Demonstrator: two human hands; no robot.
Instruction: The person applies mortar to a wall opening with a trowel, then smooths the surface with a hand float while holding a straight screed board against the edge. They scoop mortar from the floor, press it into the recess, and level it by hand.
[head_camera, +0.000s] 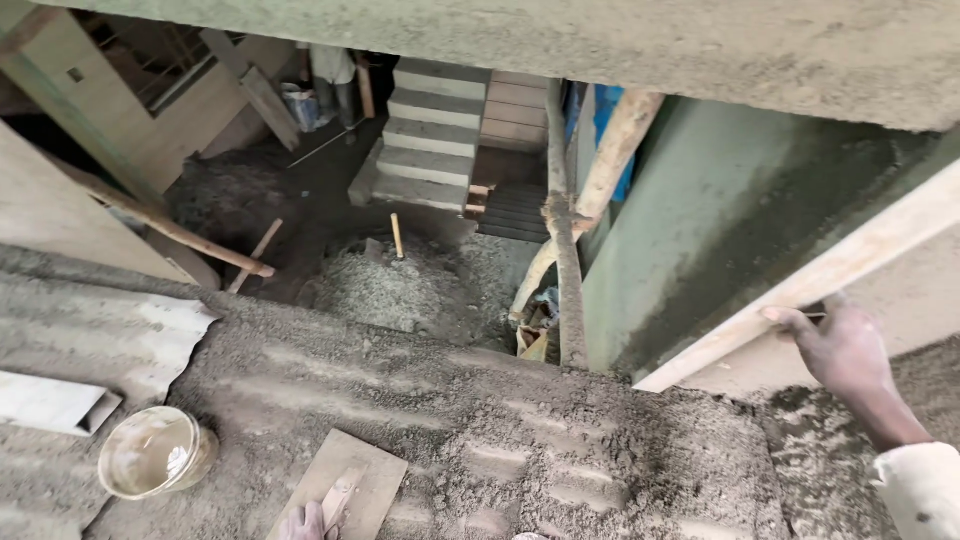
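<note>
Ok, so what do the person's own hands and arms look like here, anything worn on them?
The right hand is bare, with no glove, and the forearm is uncovered down to a pale, cream-coloured sleeve bunched near the elbow. Of the left hand only bare fingers show at the bottom edge; no sleeve, watch or ring is visible.

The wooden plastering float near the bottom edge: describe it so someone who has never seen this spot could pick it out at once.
Start at the wide grey mortar-covered platform across the lower half of the head view. Near its bottom edge, right of the round mortar-smeared plastic bucket, lies the flat rectangular wooden float, with the left hand on its handle. It is the only flat board lying on the mortar; the long pale wooden plank under the right hand leans at the wall.
</note>
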